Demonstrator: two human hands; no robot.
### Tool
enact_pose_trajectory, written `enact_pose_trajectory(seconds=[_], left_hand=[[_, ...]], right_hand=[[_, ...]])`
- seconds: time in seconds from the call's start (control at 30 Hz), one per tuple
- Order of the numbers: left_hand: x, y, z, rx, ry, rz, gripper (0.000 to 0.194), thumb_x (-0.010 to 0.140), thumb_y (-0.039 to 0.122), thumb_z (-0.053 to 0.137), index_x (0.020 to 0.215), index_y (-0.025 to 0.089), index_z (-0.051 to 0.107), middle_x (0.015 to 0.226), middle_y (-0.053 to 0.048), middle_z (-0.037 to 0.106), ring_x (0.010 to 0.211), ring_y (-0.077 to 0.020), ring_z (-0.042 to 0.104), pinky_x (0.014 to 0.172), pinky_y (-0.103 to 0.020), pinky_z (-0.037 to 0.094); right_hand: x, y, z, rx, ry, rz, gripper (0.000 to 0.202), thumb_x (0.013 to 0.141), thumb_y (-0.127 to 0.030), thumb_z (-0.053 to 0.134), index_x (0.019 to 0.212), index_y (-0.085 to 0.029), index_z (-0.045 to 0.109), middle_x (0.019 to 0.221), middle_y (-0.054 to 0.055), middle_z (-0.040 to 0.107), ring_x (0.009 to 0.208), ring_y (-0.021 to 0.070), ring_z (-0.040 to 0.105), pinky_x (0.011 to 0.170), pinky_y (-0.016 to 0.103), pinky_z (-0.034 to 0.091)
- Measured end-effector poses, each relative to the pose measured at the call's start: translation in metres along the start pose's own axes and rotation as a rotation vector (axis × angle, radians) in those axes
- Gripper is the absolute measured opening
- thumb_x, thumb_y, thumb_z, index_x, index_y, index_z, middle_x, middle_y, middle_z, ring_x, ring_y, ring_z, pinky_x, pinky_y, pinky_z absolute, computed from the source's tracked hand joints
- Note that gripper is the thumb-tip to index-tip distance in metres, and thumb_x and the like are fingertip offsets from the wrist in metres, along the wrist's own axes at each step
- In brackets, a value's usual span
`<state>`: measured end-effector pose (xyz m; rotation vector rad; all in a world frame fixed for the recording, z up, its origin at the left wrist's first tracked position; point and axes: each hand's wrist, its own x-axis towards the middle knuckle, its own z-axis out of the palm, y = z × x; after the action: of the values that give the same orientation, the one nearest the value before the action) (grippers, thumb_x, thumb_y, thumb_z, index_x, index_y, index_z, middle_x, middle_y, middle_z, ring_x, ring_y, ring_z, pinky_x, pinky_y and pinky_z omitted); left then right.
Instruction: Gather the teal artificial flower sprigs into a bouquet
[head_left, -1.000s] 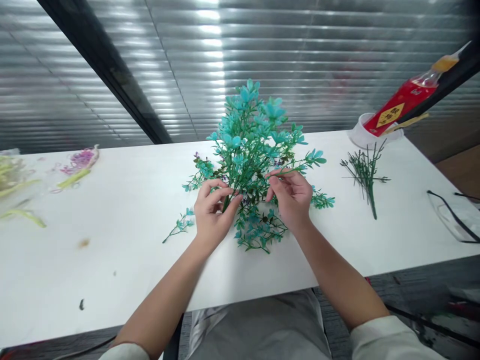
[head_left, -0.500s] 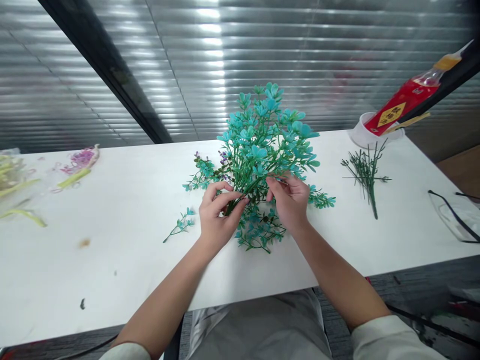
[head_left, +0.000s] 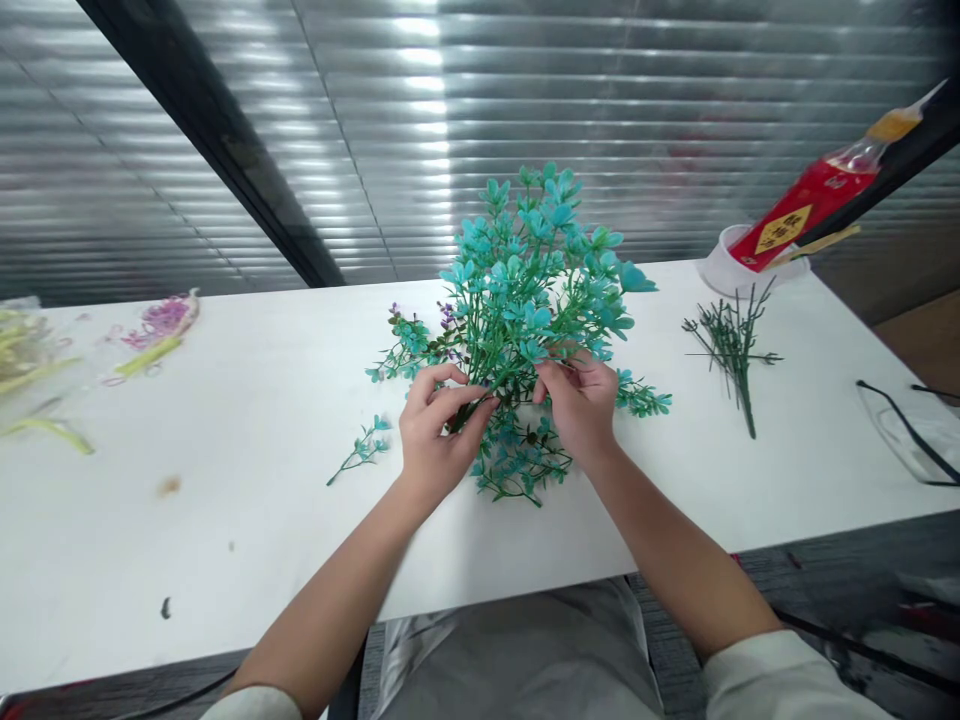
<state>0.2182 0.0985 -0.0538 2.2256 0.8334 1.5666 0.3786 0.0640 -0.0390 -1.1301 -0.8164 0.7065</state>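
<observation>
A bunch of turquoise artificial flowers [head_left: 517, 270] leans up and away from me over the white table. My left hand [head_left: 439, 430] is closed round its gathered stems, pinching them between thumb and fingers. At the bunch's lower right, my right hand [head_left: 581, 410] is closed with fingers curled on a flower stem; leaves partly hide its fingertips. Below and behind the hands lie more turquoise sprigs [head_left: 517, 455], some with purple buds [head_left: 448, 315]. One loose sprig [head_left: 361, 450] rests left of my left hand.
To the right lies a bare green stem bunch [head_left: 739, 360]. Behind it, a red-labelled bottle [head_left: 810, 200] tilts in a white bowl [head_left: 720, 268]. Eyeglasses [head_left: 911, 430] lie at the table's right edge. Purple strands [head_left: 165, 320] and yellow-green scraps [head_left: 49, 430] are at left.
The flower heads have shifted slightly right and spread a little. Both hands have stayed almost in place, still closed at the lower part of the bunch.
</observation>
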Motion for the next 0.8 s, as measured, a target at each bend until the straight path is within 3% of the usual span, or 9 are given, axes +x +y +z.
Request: enact_pose_trajectory(seconds=[0.3, 0.63, 0.8], left_hand=[[0.000, 0.000, 0.000, 0.024, -0.007, 0.060, 0.018, 0.080, 0.007, 0.075, 0.090, 0.019, 0.067, 0.097, -0.002, 0.055, 0.061, -0.0043, 0.052, 0.048, -0.018, 0.040], [-0.002, -0.002, 0.000, 0.046, -0.015, 0.089, 0.017, 0.082, 0.008, 0.073, 0.092, 0.020, 0.066, 0.099, -0.003, 0.055, 0.055, -0.0021, 0.048, 0.048, -0.020, 0.039], [-0.003, -0.004, -0.001, 0.045, -0.019, 0.119, 0.022, 0.081, 0.006, 0.074, 0.096, 0.020, 0.066, 0.100, -0.003, 0.054, 0.053, -0.0012, 0.044, 0.049, -0.022, 0.039]], right_hand=[[0.001, 0.006, 0.001, 0.003, 0.084, 0.060, 0.011, 0.069, -0.025, 0.071, 0.067, -0.020, 0.061, 0.055, -0.005, 0.057, 0.040, 0.0082, 0.049, 0.042, 0.024, 0.041], [0.003, 0.013, -0.007, 0.010, -0.001, 0.105, 0.010, 0.071, -0.023, 0.067, 0.065, -0.021, 0.059, 0.048, -0.006, 0.052, 0.041, 0.0100, 0.048, 0.046, 0.026, 0.042], [0.003, 0.018, -0.010, 0.015, 0.044, 0.180, 0.017, 0.067, -0.025, 0.069, 0.060, -0.021, 0.054, 0.049, -0.006, 0.054, 0.043, 0.0102, 0.049, 0.044, 0.026, 0.040]])
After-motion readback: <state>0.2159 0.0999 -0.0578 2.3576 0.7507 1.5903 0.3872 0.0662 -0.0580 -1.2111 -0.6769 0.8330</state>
